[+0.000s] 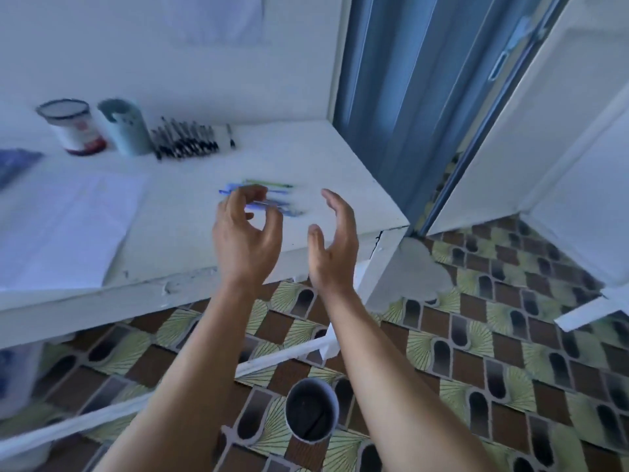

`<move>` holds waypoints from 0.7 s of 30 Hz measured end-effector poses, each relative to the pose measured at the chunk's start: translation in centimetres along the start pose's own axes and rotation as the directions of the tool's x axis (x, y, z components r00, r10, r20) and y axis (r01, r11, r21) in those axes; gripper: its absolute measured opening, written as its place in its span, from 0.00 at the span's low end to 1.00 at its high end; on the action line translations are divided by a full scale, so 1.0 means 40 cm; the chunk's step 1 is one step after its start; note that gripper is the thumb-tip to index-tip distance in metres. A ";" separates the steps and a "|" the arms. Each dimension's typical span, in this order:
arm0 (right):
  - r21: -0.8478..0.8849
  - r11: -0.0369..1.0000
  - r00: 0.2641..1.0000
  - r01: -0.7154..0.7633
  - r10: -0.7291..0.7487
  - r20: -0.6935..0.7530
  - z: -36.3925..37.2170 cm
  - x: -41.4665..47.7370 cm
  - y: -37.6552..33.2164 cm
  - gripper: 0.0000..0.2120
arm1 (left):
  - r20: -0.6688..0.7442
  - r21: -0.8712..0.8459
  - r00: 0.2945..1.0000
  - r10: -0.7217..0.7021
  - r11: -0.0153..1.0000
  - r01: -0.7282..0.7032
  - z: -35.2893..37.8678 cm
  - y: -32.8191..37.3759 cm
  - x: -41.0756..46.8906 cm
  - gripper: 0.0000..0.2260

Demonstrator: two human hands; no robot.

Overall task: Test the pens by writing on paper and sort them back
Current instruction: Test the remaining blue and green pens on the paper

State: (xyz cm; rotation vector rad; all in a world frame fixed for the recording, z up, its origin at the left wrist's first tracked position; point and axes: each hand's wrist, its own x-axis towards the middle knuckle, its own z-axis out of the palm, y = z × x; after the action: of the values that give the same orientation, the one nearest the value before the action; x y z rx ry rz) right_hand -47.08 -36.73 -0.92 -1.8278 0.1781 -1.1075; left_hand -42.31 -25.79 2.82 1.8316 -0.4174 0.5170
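left grip (246,233) curled over blue pens (287,210), cup (311,413) on floor

White walls (102,46), blue folding door (391,97) — brown-and-green patterned floor tiles (476,335), white table (306,148)

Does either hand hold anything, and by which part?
The right hand holds nothing. The left hand curls over the blue pens; blur hides any grip.

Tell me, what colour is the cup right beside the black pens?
The cup is pale teal, seen in the head view.
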 end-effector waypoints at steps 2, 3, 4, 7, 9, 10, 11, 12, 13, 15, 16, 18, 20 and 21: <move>0.023 1.000 0.999 0.013 -0.013 0.031 0.049 0.031 -0.053 0.24 | -0.033 0.016 0.999 0.033 0.999 -0.033 -0.052 0.008 0.058 0.12; 0.034 0.999 0.999 0.012 -0.013 0.050 0.076 0.043 -0.077 0.23 | -0.046 0.019 0.998 0.043 0.999 -0.042 -0.080 0.009 0.085 0.12; 0.048 0.999 0.998 0.006 -0.009 0.069 0.105 0.053 -0.100 0.23 | -0.057 0.023 0.997 0.047 0.999 -0.046 -0.108 0.006 0.112 0.12; 0.090 0.996 0.992 -0.019 0.008 0.123 0.202 0.069 -0.158 0.24 | -0.105 0.054 0.993 0.049 0.998 -0.043 -0.194 -0.017 0.190 0.11; 0.118 0.993 0.987 -0.024 0.005 0.163 0.280 0.073 -0.184 0.25 | -0.111 0.087 0.993 0.043 0.996 -0.033 -0.253 -0.049 0.240 0.10; 0.125 0.992 0.983 -0.030 0.007 0.183 0.322 0.075 -0.194 0.27 | -0.107 0.109 0.993 0.045 0.993 -0.033 -0.281 -0.069 0.265 0.10; 0.131 0.991 0.980 -0.037 0.010 0.199 0.369 0.078 -0.202 0.27 | -0.097 0.133 0.994 0.047 0.991 -0.033 -0.310 -0.094 0.292 0.10; 0.138 0.990 0.978 -0.041 0.011 0.209 0.415 0.080 -0.209 0.27 | -0.079 0.159 0.996 0.047 0.987 -0.034 -0.336 -0.123 0.318 0.10; 0.145 0.989 0.976 -0.039 0.007 0.216 0.460 0.082 -0.215 0.28 | -0.058 0.185 0.997 0.055 0.982 -0.043 -0.363 -0.155 0.343 0.10; 0.157 0.987 0.974 -0.038 0.002 0.225 0.554 0.088 -0.221 0.27 | -0.006 0.228 0.997 0.073 0.971 -0.069 -0.412 -0.226 0.395 0.10; 0.158 0.986 0.972 -0.057 0.019 0.235 0.598 0.089 -0.225 0.27 | 0.018 0.244 0.998 0.068 0.967 -0.070 -0.436 -0.261 0.418 0.11; 0.145 0.982 0.956 -0.121 0.076 0.282 0.680 0.088 -0.229 0.26 | 0.061 0.283 0.997 0.037 0.958 -0.053 -0.482 -0.329 0.457 0.11; 0.107 0.980 0.927 -0.168 0.120 0.355 0.753 0.081 -0.221 0.27 | 0.114 0.333 0.993 0.007 0.942 -0.044 -0.519 -0.402 0.486 0.11; 0.077 0.980 0.907 -0.181 0.136 0.398 0.787 0.074 -0.211 0.28 | 0.150 0.357 0.989 -0.006 0.933 -0.049 -0.535 -0.439 0.499 0.11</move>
State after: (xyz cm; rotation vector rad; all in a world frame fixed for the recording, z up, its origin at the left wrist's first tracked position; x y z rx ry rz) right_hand -24.54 -13.41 3.35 -1.8558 0.0267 -0.6087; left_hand -19.40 -0.64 5.45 2.2316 -0.4666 0.4973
